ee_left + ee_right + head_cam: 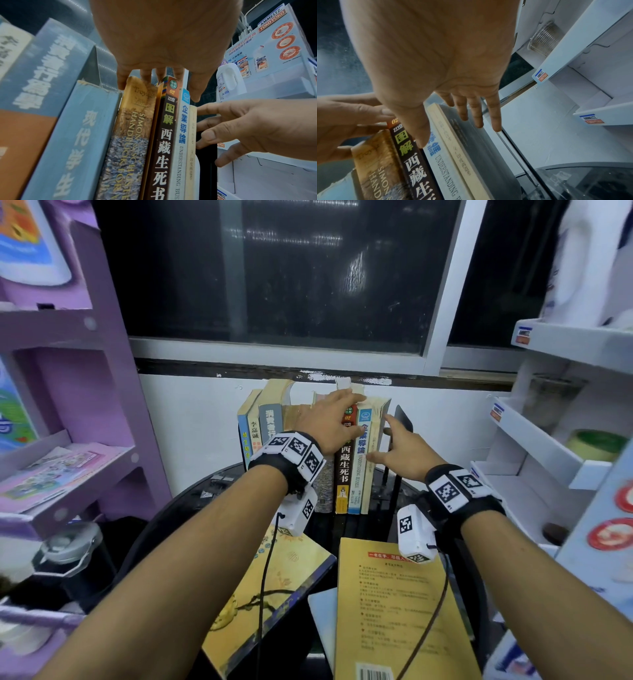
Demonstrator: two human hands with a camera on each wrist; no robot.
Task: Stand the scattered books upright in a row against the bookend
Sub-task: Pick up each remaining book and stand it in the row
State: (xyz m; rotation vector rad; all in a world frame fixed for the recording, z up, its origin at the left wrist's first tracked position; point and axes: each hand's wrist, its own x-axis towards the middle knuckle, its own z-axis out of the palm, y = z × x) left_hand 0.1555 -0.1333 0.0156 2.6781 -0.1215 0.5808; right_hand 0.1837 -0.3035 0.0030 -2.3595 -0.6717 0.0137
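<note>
Head view shows a row of books (339, 446) already standing at the far side of a dark round table (191, 501), spines facing us. The left hand (329, 422) is draped over the tops of the middle books, fingers relaxed and hooked loosely over the top edges, steadying them. The right hand (397, 450) is flat and spread, fingers straight against the cover of the cream book (371, 460) at the right end. The black bookend (402, 419) sits just right of that, with the fingers in between as far as I can tell.

So I'd say the step is squaring up the row and snugging it toward the bookend. Not finished though: two yellow books (397, 611) are flat on the near side of the table, plus a pale one (323, 621) tucked between them. Next move probably means letting go without the row flopping, since the left few lean a bit, then grabbing one of the flat ones.

The standing books are mixed: a brown spine with white characters (163, 142), a light blue one (181, 129), and a worn tan handbook (132, 121).
</note>
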